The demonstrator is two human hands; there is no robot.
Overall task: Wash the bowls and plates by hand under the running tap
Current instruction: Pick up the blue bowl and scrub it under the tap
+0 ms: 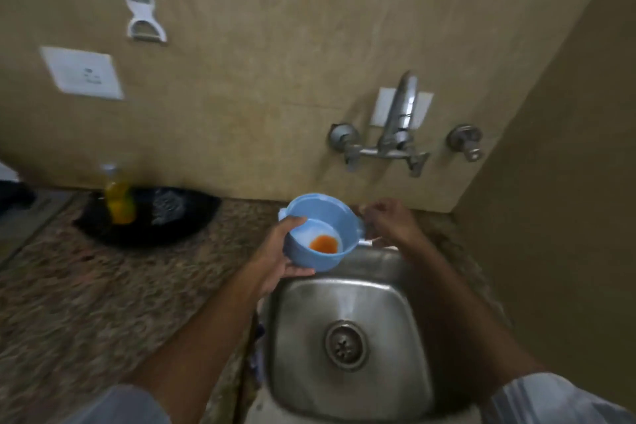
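Fingers of left hand point(275, 253) clasp blue bowl point(321, 231).

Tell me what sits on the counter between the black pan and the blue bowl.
Nothing: in the head view, the speckled countertop is bare between the black pan and the blue bowl, which the left hand holds.

The bowl point(321, 232) sits above the sink's point(406, 303) far rim, below the tap point(399, 120).
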